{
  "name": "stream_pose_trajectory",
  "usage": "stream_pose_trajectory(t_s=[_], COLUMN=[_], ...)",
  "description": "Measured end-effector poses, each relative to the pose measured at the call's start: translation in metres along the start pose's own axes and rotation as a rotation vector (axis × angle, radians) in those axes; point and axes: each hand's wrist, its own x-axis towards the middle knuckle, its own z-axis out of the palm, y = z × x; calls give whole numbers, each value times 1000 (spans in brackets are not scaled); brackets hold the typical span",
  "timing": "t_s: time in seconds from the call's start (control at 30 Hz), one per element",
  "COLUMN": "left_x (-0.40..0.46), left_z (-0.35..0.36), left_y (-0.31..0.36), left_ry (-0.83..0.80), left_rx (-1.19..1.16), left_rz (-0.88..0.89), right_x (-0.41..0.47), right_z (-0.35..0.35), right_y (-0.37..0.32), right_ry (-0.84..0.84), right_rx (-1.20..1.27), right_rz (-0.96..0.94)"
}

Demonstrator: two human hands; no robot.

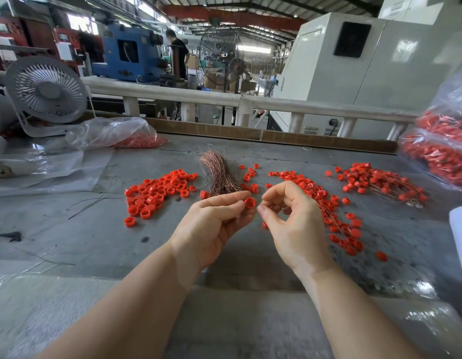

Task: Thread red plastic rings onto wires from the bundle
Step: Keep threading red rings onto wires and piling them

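Note:
My left hand (214, 224) pinches a red plastic ring (250, 202) between thumb and fingertips, its hollow side facing me. My right hand (289, 216) is right beside it, thumb and forefinger pinched together close to the ring, apparently on a thin wire that is too fine to see. A bundle of copper wires (220, 174) lies on the grey table just beyond my hands. Loose red rings (157, 193) are heaped to the left of the bundle. To its right lie more rings (328, 200), some with wires through them.
A pile of rings on wires (375, 181) sits far right, next to a clear bag of them (442, 149). Another plastic bag with red rings (121, 136) and a white desk fan (46, 92) stand back left. A white roll (461, 234) lies at the right edge. Stray wires (95, 200) lie on the left.

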Motion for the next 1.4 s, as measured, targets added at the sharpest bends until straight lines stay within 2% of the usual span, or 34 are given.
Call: stream_pose_trajectory(t_s=[1.4], left_x=[0], left_z=[0], left_y=[2], left_ry=[-65], left_rx=[-46], left_rz=[-60], right_x=[1], right_z=[0], right_y=[4], right_ry=[-45], right_rx=[35], right_rz=[-44])
